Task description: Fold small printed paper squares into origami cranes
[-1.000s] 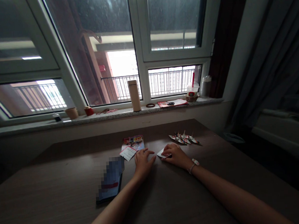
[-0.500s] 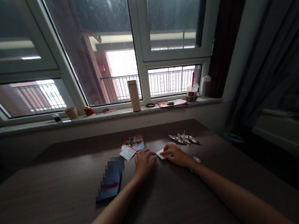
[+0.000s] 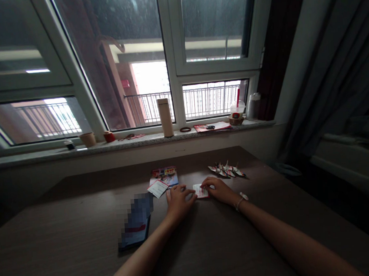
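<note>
A small square of printed paper point(image 3: 201, 191) lies flat on the dark wooden table point(image 3: 210, 244) between my hands. My left hand point(image 3: 178, 201) rests on the table with its fingertips at the paper's left edge, fingers bent but apart. My right hand point(image 3: 218, 189) presses its fingertips on the paper's right edge; a bracelet sits on that wrist. Several folded paper cranes point(image 3: 226, 171) stand in a row just beyond my right hand. A small stack of coloured paper sheets point(image 3: 162, 180) lies beyond my left hand.
A dark phone point(image 3: 136, 224) lies left of my left arm. The windowsill point(image 3: 32, 155) holds a tall beige flask point(image 3: 165, 117), a drink cup with a straw point(image 3: 237, 112), scissors on papers point(image 3: 211, 127) and small cups point(image 3: 88, 139). Dark curtains hang at the right.
The paper between my hands now shows its printed face and lies more open. My right hand has drawn back slightly to its right edge, and my left fingers have closed in on its left edge.
</note>
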The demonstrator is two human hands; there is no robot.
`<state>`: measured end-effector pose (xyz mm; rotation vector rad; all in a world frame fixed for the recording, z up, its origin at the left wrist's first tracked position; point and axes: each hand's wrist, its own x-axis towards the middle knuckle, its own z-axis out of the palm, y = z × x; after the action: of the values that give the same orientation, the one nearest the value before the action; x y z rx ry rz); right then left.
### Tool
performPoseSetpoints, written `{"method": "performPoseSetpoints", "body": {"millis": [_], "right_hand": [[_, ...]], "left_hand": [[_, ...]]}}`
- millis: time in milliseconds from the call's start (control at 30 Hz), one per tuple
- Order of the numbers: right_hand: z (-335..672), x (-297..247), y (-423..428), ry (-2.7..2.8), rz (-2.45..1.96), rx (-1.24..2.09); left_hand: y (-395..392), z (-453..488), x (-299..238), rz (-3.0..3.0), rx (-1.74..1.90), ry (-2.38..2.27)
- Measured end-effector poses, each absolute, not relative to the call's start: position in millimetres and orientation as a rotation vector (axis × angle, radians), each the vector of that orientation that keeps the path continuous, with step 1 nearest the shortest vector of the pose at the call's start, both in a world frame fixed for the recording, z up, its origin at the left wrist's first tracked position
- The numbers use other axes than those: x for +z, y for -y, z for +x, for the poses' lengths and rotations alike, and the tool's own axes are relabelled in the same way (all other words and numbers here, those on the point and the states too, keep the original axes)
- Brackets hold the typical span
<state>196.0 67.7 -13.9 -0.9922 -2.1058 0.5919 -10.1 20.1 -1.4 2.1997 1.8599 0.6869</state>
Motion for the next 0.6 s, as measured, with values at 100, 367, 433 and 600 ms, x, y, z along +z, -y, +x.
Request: {"method": "performPoseSetpoints", "body": {"millis": [100, 367, 433, 600], "right_hand": [[197.9, -16.7, -69.8, 2.093, -0.990, 0.566], [205.2, -20.9, -75.0, 2.205, -0.954, 0.564], [205.3, -20.4, -74.7, 2.210, -0.974, 0.589], [204.0, -19.8, -73.8, 2.171, -0.994, 0.658]], "left_hand": [[-20.1, -10.5, -3.9, 2.206, 0.680, -1.880], [-22.5, -12.7, -7.0, 2.261, 0.622, -1.832], [-23.1, -12.7, -6.5, 2.262, 0.634, -1.813], [-24.7, -12.9, -6.5, 2.246, 0.718, -1.803]]}}
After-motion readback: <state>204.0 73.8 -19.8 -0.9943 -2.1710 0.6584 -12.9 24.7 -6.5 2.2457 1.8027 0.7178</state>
